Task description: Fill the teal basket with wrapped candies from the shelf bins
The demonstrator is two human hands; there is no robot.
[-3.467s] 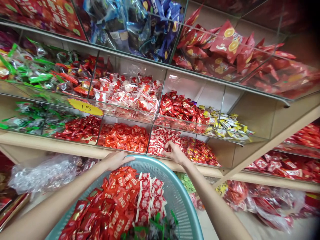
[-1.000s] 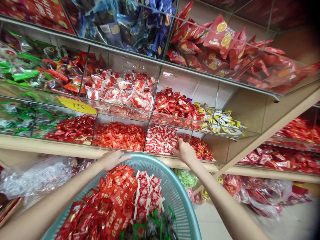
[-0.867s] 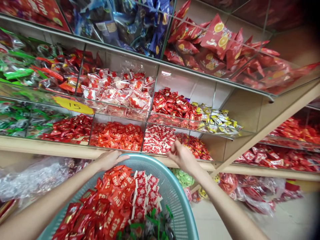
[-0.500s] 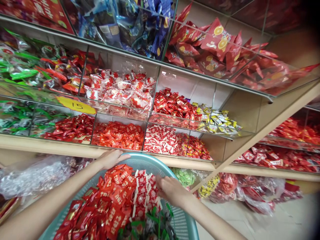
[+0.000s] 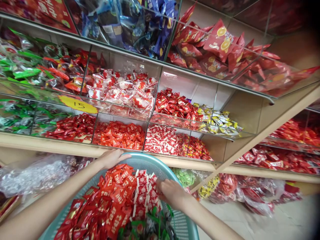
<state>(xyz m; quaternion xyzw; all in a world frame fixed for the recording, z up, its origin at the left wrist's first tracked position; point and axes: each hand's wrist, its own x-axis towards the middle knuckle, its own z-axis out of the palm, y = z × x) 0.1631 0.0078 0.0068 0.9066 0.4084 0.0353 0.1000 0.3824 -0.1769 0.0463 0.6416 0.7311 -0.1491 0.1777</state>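
The right hand [image 5: 170, 191] curls beside the red-and-white candies [image 5: 141, 190] in the basket [image 5: 146, 163], any pinch hidden; the left hand [image 5: 111, 159] lies along the rim, its grip unclear. The right has left the shelf [image 5: 195, 163], so work seemingly shifts basketward.

From the basket [image 5: 153, 163], a wooden ledge [image 5: 185, 163] bars twelve o'clock, glass dividers [image 5: 146, 137] rising behind it. The left hand [image 5: 111, 159] blocks between eleven and twelve, the right hand [image 5: 172, 193] at two. Between hands, at one o'clock, a gap opens beside heaped sweets [image 5: 117, 196].
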